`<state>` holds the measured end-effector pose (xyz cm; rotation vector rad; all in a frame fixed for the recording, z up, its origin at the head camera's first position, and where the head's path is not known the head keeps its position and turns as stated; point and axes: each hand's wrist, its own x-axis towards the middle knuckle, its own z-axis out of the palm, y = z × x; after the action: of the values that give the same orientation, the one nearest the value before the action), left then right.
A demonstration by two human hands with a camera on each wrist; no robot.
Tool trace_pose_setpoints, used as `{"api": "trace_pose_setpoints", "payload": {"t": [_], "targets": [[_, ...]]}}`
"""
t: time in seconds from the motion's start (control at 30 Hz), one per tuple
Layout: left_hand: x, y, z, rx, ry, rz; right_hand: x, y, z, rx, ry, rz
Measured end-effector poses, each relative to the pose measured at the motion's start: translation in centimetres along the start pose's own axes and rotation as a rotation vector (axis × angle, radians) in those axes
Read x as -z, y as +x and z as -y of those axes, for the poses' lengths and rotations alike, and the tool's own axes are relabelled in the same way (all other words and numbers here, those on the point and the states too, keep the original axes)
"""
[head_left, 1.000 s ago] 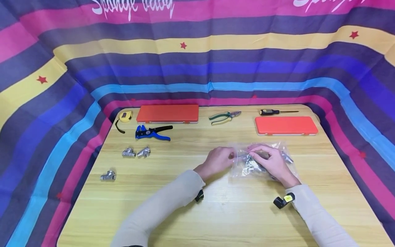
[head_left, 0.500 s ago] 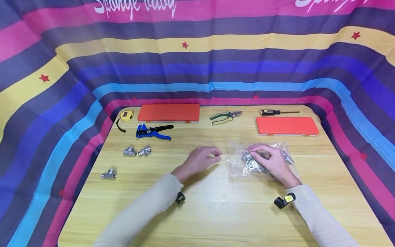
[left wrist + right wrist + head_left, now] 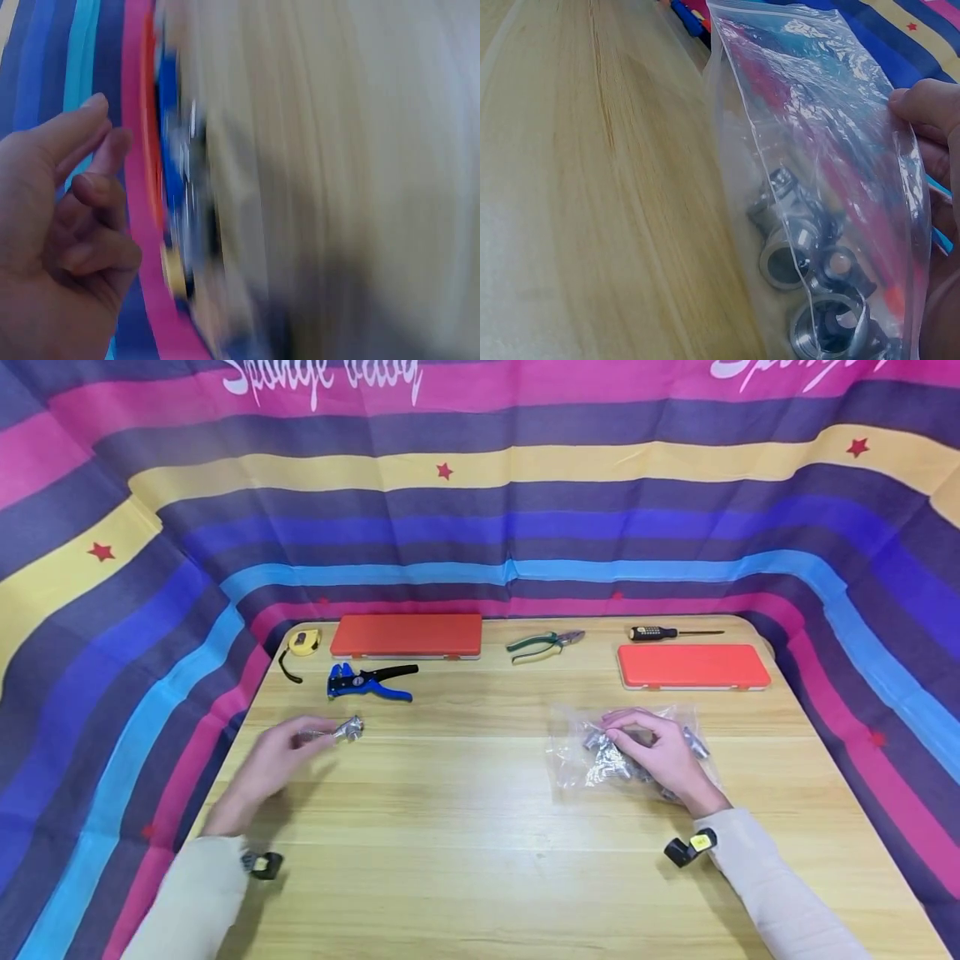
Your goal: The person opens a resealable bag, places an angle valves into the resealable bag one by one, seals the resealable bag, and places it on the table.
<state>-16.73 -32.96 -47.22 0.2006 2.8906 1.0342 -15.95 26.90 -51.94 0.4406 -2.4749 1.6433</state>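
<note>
Bag (image 3: pixel 566 768) lies on the right half of the desk (image 3: pixel 480 835), well in from the right edge, in front of the right red case (image 3: pixel 693 666). Clear zip type, metal fittings (image 3: pixel 787 255) inside, bunched low in the right wrist view.

Right hand (image 3: pixel 663 747) is over the bag, pinching its film: thumb on one face, fingers behind.

Left hand (image 3: pixel 281 760) is near the desk's left edge, fingers loosely bent with gaps between them in the left wrist view. Loose fitting (image 3: pixel 350 728) sits right at its fingertips; can't tell if they touch. Bit of metal also shows in the thumb gap in the head view. Left wrist view is badly smeared on the desk side.

Both wrists carry a small black camera (image 3: pixel 690 847); sleeves (image 3: pixel 765 877) are light.

Back edge, left to right: yellow tape measure (image 3: pixel 303 642) by the back left corner, left red case (image 3: pixel 407 635), pliers (image 3: pixel 545 645) about mid-edge, screwdriver (image 3: pixel 654 633) toward the back right corner, just behind the right red case. Blue-and-black tool (image 3: pixel 371 682) lies just in front of the left red case. Striped curtain (image 3: pixel 480 543) wraps the desk's back and sides.
</note>
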Motion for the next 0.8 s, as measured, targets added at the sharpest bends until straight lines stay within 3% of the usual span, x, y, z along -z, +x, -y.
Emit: {"api": "trace_pose_setpoints", "payload": {"t": [0.17,0.33,0.5,0.8], "targets": [[3.8,-4.1,4.9,0.165,0.003,-0.053,-0.2,0.1,-0.1,0.032,0.001,-0.001],[4.9,-6.5,8.0,0.224,0.053,0.029,-0.3,0.2,-0.1,0.047,0.0,-0.008],[5.0,-7.5,9.2,0.243,0.085,0.099,-0.2,0.2,-0.1,0.04,0.009,-0.002],[4.7,-7.9,9.4,0.242,0.18,0.065,0.0,0.1,0.1,0.026,0.011,0.0]]}}
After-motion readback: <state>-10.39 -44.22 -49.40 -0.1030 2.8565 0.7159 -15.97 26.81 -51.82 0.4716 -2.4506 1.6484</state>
